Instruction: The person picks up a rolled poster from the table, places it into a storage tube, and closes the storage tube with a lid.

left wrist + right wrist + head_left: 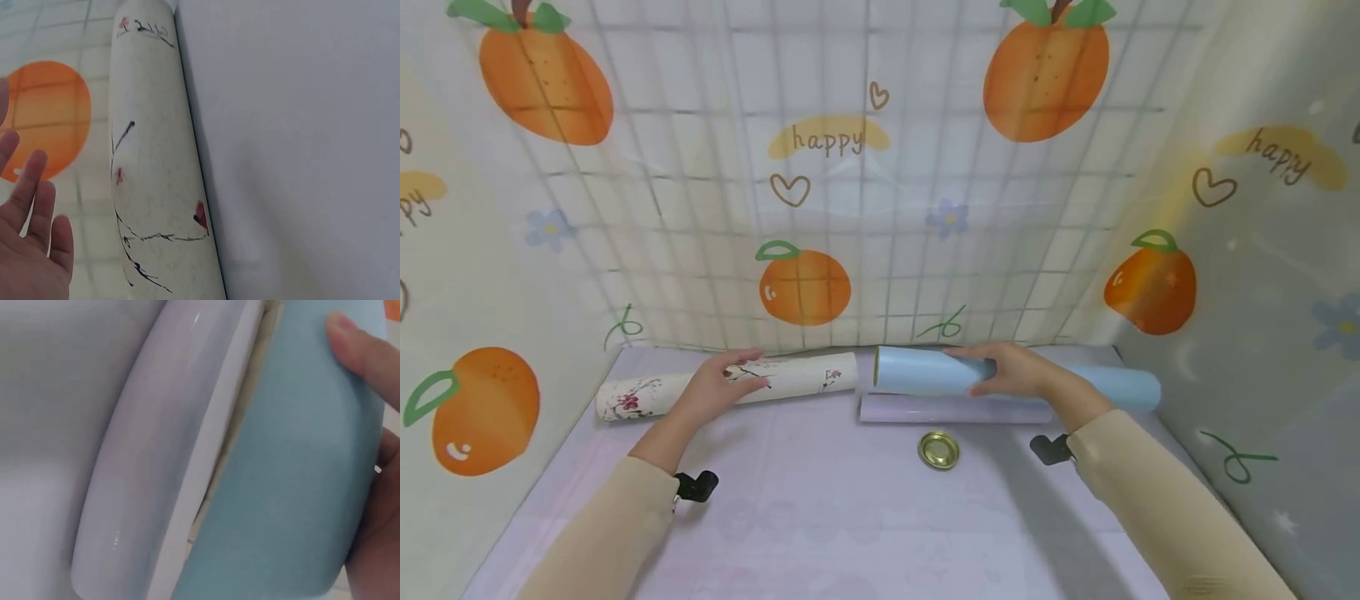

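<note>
"Blue roll (917, 372): lying where?"

"Running along the far right of the counter (820, 500), being gripped mid-length by the right hand (1015, 372); resting or hanging slightly clear, not showing which."

"Looking heavy?"

"Seeming light and stiff, likely denting under hard pinching, probably slipping on that smooth facing; calling for a broad hold around the middle."

"Flowered roll (805, 375): being held too?"

"Lying at left under the loosely spread left hand (718, 388), apparently not being gripped; probably handling alike."

"And in front?"

"Seeing a glossy lavender roll (955, 408), then a gold dish (938, 450), probably lifting best by the rim."
</note>
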Demonstrator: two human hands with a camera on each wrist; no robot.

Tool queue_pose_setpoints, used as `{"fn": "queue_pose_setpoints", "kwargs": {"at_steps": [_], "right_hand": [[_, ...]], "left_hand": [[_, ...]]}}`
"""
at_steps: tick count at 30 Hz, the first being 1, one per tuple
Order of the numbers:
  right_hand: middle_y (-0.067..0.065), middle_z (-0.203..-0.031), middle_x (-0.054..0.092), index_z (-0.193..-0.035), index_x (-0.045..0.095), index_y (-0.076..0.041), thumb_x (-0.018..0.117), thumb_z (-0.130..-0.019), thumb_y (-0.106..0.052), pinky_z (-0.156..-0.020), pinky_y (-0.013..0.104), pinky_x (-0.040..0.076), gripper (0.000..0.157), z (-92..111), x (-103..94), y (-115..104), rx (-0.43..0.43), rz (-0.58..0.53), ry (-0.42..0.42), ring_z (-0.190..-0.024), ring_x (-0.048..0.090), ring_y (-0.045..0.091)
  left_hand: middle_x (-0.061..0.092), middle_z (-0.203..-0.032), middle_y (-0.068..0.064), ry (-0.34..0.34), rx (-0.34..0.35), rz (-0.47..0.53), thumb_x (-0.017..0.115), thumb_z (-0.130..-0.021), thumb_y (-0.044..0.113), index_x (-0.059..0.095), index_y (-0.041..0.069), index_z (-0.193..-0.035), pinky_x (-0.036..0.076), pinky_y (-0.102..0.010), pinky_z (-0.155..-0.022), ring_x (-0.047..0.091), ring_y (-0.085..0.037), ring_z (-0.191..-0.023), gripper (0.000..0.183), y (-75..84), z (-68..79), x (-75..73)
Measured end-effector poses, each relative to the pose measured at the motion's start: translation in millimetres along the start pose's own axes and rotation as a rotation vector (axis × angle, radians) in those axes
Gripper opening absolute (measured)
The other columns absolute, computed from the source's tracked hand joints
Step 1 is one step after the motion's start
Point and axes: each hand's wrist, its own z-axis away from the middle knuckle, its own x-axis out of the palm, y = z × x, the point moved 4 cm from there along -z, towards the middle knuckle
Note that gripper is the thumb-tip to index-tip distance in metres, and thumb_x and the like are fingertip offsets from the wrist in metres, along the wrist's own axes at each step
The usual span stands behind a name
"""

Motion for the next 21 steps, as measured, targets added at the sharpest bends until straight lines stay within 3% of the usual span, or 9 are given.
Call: {"fn": "queue_pose_setpoints", "kwargs": {"at_steps": [7,14,21], "right_hand": [[0.007,-0.148,0.052,-0.147,0.053,-0.033,0.086,-0.079,-0.025,-0.110,0.060,0.037,0.075,-17.8,6.7,17.3,-0.003,0.013,-0.003,-0.137,0.045,0.037],[0.008,-0.149,0.051,-0.146,0.054,-0.028,0.086,-0.080,-0.018,-0.113,0.061,0.033,0.074,-30.8,18.7,27.7,-0.002,0.003,0.000,-0.140,0.041,0.039],[0.007,-0.154,0.045,-0.147,0.051,-0.035,0.085,-0.082,-0.019,-0.111,0.064,0.032,0.075,-41.5,28.0,34.9,0.101,-0.010,-0.027,-0.142,0.037,0.042]], "left_hand": [[0.059,-0.140,-0.008,0.036,0.039,-0.017,0.077,-0.089,0.032,0.068,0.017,-0.131,0.034,-0.055,-0.114,0.046,-0.031,-0.136,0.046,-9.0,-10.4,-5.6],[0.057,-0.142,-0.010,0.030,0.019,-0.076,0.077,-0.090,0.030,0.065,0.013,-0.135,0.031,-0.056,-0.115,0.043,-0.036,-0.138,0.049,-17.3,-13.7,-10.0],[0.057,-0.143,-0.011,0.019,0.027,-0.153,0.076,-0.091,0.033,0.064,0.015,-0.136,0.031,-0.056,-0.116,0.042,-0.037,-0.138,0.049,-30.7,-17.3,-15.0]]}}
